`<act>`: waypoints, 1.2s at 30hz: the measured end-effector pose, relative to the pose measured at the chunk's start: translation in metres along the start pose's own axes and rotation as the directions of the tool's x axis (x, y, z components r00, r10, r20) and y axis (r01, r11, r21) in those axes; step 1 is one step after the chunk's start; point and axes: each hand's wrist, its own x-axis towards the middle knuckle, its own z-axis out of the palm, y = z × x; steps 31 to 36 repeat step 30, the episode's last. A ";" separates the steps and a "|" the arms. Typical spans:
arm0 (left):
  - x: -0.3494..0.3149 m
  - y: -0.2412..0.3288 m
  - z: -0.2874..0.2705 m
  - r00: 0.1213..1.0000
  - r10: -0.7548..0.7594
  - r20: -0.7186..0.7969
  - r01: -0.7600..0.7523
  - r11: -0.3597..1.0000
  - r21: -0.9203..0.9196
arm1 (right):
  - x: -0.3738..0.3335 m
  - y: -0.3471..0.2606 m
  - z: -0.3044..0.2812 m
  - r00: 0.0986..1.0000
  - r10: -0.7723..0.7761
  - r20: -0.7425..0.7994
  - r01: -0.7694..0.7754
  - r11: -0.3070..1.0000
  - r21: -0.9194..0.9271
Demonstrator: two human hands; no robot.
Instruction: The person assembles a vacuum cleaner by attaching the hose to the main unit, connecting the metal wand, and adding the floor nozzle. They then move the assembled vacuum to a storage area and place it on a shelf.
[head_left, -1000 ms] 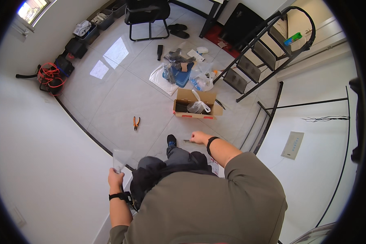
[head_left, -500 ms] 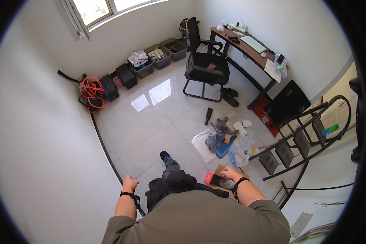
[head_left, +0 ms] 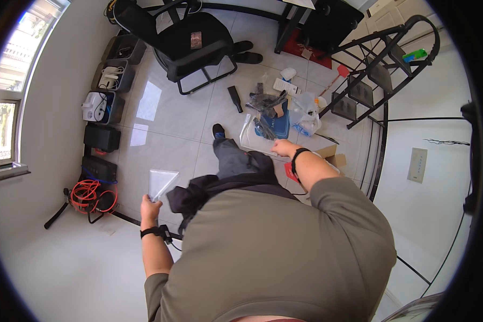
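Observation:
My left hand (head_left: 151, 209) is closed on the lower end of a clear plastic sheet (head_left: 162, 182), which looks like a flat see-through sleeve with pale edges. My right hand (head_left: 284, 148) has its fingers pinched together at the near edge of a whitish see-through flat tray or lid (head_left: 255, 140) on the floor; whether they grip anything is too small to tell. Just beyond lie a blue flat case (head_left: 280, 124) and crumpled dark plastic wrapping (head_left: 263, 102). Beside my right forearm stands an open cardboard box (head_left: 335, 160), partly hidden by the arm, with a red box (head_left: 291, 172) next to it.
A clear plastic bag (head_left: 306, 112) and a black elongated object (head_left: 235, 99) lie on the tiles. A folding step ladder (head_left: 359, 91) leans at the right. An office chair (head_left: 198, 45) stands ahead. Grey bins (head_left: 124, 51) and a coiled red hose (head_left: 88, 196) line the left wall.
My view has turned to the right. My right hand has moved from above the cardboard box to the whitish tray. The clear sheet in my left hand now stands more upright.

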 end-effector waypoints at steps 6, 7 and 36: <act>0.097 0.016 -0.056 0.999 0.014 -0.046 -0.009 0.995 0.097 | 0.102 -0.115 -0.030 0.960 -0.270 -0.073 0.245 0.937 -0.251; 0.112 0.020 -0.064 0.999 0.025 -0.046 -0.021 0.995 0.095 | 0.113 -0.135 -0.044 0.966 -0.251 -0.061 0.240 0.959 -0.153; 0.317 0.215 -0.109 0.668 0.670 0.325 -0.723 0.687 0.069 | -0.034 -0.213 0.028 0.927 0.142 -0.346 -0.005 0.930 0.368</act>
